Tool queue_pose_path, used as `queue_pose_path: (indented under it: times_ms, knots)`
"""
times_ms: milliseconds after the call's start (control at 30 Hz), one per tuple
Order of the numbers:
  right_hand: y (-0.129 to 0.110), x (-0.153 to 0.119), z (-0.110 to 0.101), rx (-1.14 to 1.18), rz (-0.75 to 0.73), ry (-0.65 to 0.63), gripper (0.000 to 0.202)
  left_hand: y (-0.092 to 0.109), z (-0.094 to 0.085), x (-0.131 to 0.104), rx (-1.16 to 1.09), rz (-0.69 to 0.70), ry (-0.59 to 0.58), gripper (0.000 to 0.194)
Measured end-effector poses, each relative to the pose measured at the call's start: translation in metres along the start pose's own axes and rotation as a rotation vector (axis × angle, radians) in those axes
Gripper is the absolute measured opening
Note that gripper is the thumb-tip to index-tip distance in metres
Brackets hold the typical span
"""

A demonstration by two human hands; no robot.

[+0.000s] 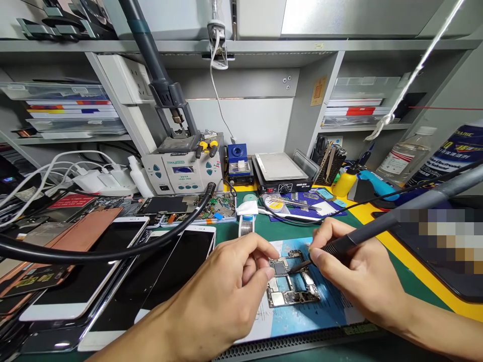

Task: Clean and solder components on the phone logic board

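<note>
Gripping a pen-shaped tool (377, 226), the right hand (366, 281) is closed around it like a writing grip, thumb and forefinger pinching the dark shaft near its lower end. The tool's narrow tip slants down ahead of those fingers, to their left, over the upper part of a circuit board (290, 296); whether it touches the board I cannot tell. The board lies flat between the two hands, just left of the right fingertips, on a blue and white sheet (302, 322).

The left hand (226, 281) is half curled, its thumb and forefinger bent toward the board's left edge with a gap between them. I cannot tell whether they hold the board or anything else.

Just beyond the left hand's knuckles stands a spool of wire (247, 228). To that hand's left lie several phones (166, 266), with a black hose (94, 255) curving above them to a grey machine (184, 188). Beyond both hands is a metal plate (281, 167) on a black base. Past the right hand, farther back, stand a yellow bottle (342, 183) and a clear bottle (402, 156) with a white cap.
</note>
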State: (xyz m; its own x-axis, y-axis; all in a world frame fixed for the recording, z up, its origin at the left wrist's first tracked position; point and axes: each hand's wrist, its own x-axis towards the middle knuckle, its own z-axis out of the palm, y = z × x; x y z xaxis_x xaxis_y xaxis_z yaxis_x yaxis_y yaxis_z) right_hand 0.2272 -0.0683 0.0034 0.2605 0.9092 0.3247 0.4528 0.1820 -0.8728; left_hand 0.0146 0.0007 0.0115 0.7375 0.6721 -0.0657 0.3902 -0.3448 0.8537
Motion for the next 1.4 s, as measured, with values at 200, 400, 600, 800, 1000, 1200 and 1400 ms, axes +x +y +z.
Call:
queue_pose_path:
  times_ms: [200, 400, 600, 800, 1000, 1200, 1400]
  knots:
    - [-0.001, 0.001, 0.001, 0.018, 0.001, -0.012, 0.015, -0.005, 0.000, -0.002, -0.049, -0.009, 0.003, 0.017]
    - [0.008, 0.001, 0.001, 0.181, 0.104, 0.047, 0.021, -0.004, -0.002, -0.002, -0.013, -0.016, -0.002, 0.016]
    - [0.014, 0.006, -0.002, 0.337, 0.186, 0.047, 0.024, -0.002, -0.004, -0.002, 0.033, -0.014, -0.003, 0.017]
    - [0.014, 0.008, -0.004, 0.403, 0.254, 0.028, 0.023, 0.002, -0.006, 0.000, -0.015, -0.006, 0.016, 0.019]
    - [0.016, 0.011, -0.005, 0.475, 0.335, 0.022, 0.028, 0.001, -0.010, 0.003, -0.152, 0.050, 0.080, 0.019]
    - [0.015, 0.011, -0.005, 0.472, 0.340, 0.032, 0.025, 0.000, -0.014, 0.006, -0.176, 0.041, 0.092, 0.017]
    - [0.012, 0.008, -0.007, 0.419, 0.333, 0.024, 0.023, 0.006, -0.012, 0.003, -0.053, 0.030, 0.039, 0.014]
